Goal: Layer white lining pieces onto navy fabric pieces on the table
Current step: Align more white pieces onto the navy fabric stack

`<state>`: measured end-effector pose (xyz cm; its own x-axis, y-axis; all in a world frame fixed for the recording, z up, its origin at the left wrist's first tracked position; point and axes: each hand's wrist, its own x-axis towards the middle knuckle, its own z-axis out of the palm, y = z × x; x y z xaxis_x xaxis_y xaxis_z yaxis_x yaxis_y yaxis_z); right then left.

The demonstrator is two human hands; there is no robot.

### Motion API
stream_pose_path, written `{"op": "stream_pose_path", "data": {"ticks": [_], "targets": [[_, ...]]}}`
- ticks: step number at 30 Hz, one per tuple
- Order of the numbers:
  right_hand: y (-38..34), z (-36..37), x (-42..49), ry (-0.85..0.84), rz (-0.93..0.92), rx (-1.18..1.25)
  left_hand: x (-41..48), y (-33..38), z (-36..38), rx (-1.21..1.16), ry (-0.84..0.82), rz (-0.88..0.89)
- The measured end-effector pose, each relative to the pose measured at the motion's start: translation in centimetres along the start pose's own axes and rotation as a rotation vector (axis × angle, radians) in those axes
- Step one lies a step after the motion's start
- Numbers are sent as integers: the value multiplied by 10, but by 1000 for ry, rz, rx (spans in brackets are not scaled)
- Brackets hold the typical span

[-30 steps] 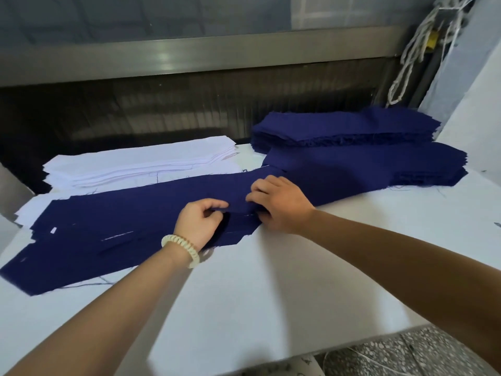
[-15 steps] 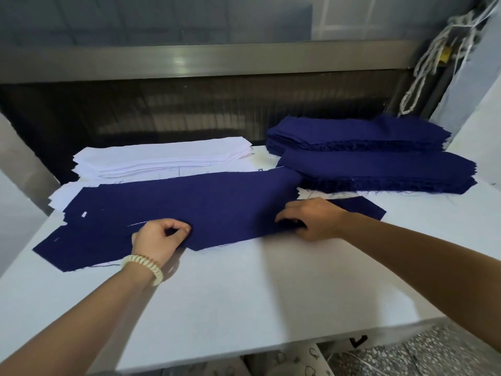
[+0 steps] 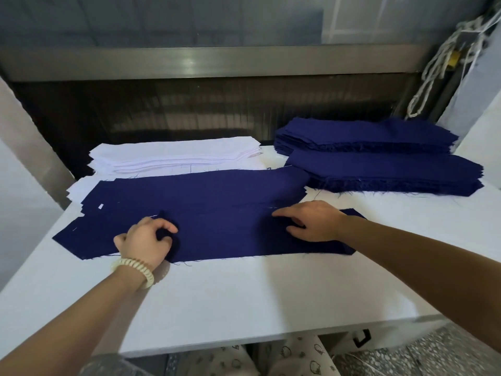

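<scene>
Long, fray-edged navy fabric piece [image 3: 230, 234] under flat right hand [image 3: 311, 222], in curled pinch of left hand [image 3: 146, 241].

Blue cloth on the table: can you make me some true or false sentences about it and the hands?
1. The left hand pinches the long navy fabric piece lying on the white table. True.
2. The right hand hovers in the air above it. False: it rests on the navy piece, fingers stretched out.
3. The stack of white lining pieces sits at the back left. True.
4. A white lining piece covers the navy piece under the hands. False: its top is bare navy.
</scene>
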<state>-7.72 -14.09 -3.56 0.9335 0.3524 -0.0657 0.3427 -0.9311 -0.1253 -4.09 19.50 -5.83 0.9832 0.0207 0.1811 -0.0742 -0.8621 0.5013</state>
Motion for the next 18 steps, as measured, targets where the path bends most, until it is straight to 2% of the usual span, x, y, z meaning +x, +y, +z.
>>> {"op": "stream_pose_path", "data": {"ticks": [6, 8, 10, 12, 18], "targets": [[-3, 7, -7, -27, -105, 5, -4, 8, 1, 130, 124, 24], [-5, 8, -10, -26, -137, 0, -7, 10, 1, 61, 68, 144], [-6, 8, -12, -26, -177, -6, -13, 9, 2, -103, -80, 301], [-5, 9, -14, -12, -207, -2, -17, 6, 4, -230, -208, 377], [-3, 14, -13, 40, -211, 6, -12, -1, 4, -105, -250, 388]]}}
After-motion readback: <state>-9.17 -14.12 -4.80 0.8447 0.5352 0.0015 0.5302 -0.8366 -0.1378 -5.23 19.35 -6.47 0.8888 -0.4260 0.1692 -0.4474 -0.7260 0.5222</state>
